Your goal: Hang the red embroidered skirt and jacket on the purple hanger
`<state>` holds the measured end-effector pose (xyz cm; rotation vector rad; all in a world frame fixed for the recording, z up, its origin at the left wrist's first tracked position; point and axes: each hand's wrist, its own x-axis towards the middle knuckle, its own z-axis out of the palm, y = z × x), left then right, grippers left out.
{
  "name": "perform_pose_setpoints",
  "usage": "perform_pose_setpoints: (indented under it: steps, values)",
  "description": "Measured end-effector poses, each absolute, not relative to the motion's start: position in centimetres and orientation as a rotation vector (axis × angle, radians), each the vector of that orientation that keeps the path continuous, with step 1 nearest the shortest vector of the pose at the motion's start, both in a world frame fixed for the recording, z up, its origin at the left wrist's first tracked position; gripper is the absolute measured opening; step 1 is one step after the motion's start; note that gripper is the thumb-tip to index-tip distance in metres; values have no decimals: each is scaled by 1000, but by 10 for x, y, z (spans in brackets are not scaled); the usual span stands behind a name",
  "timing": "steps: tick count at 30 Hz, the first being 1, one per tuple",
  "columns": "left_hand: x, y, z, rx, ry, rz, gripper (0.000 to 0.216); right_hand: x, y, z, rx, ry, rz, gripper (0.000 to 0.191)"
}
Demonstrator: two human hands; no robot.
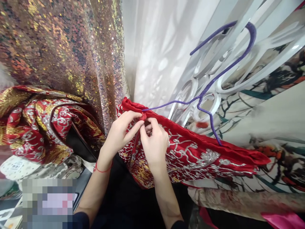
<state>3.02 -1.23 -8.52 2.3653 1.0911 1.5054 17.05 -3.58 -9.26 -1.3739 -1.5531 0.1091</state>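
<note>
**Mia:** What are the two hands doing?

**Ben:** The left hand (124,130) and the right hand (154,143) meet in the middle. The fingers of both are pressed close on a small red knot (143,116) at the top edge of the red dress (190,152). The left thumb and first finger pinch it. The right fingers curl in beside it.

**Mia:** How would you do that bit well?

**Ben:** I think you go slow. Hold the cloth still with one hand and work the knot with the other. Do not tug, or the shiny thread may snag.

**Mia:** Where is the dress?

**Ben:** It hangs on a purple hanger (214,79). The hanger hooks on a white curly rail (269,63), far and to the right. The dress runs from the middle out to the right.

**Mia:** What does it look like?

**Ben:** Bright red and smooth, with silver swirls and some gold sewn on. It looks soft and slippy.

**Mia:** What else is near?

**Ben:** A sparkly gold cloth (71,47) hangs on the far left. More red and gold cloth (35,127) lies bunched under it.
</note>
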Motion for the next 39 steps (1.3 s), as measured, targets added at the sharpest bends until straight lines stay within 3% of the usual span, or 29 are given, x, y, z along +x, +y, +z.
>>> perform_pose_setpoints:
  steps: [8,22,27,30,33,35,39]
  values:
    - [22,-15,-88,2368,1122,1646,9,172,-38,-91,-1070,-1523,143,15]
    - [36,-4,-90,1916,1318,1818,17,190,-39,-86,-1166,-1383,-19,21]
    - [30,-21,-99,1523,1032,1639,22,199,-47,-89,-1100,-1318,321,16]
    - [12,-34,-102,1448,856,1510,14,206,-53,-88,-1101,-1316,483,22]
    - [-1,-40,-104,1715,974,1377,20,214,-55,-87,-1181,-1355,316,26]
    - [-1,-39,-105,1827,1218,1380,13,219,-56,-87,-1218,-1457,107,25]
    - [16,-32,-105,1567,1485,1889,13,231,-58,-88,-1194,-1835,-146,18]
